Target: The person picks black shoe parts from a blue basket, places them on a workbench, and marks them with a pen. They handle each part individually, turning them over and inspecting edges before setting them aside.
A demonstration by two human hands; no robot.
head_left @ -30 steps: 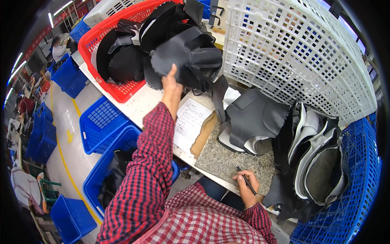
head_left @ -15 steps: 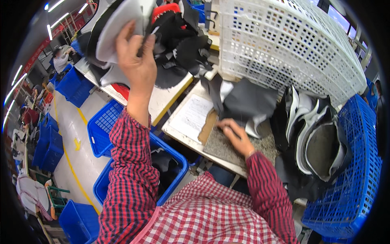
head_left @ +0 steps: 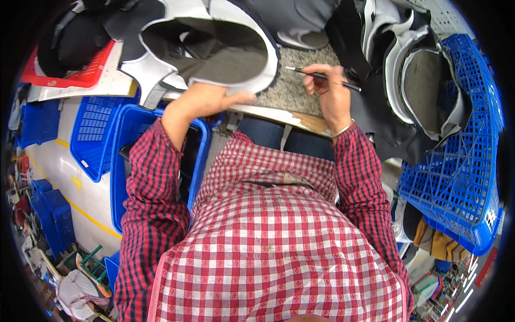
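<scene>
Grasping a black pen at one o'clock, the right hand has its fingers curled. The left hand, at eleven, holds the lower rim of a dark, white-lined piece, thumb outstretched, fingertips hidden. A speckled slab lies between, on the worktable. At two, similar nested pieces stand just beside a blue crate; whether any sit inside it cannot be told. At ten, a red basket holds black pieces; at nine, a blue bin contains dark items, near a yellow-lined floor.
</scene>
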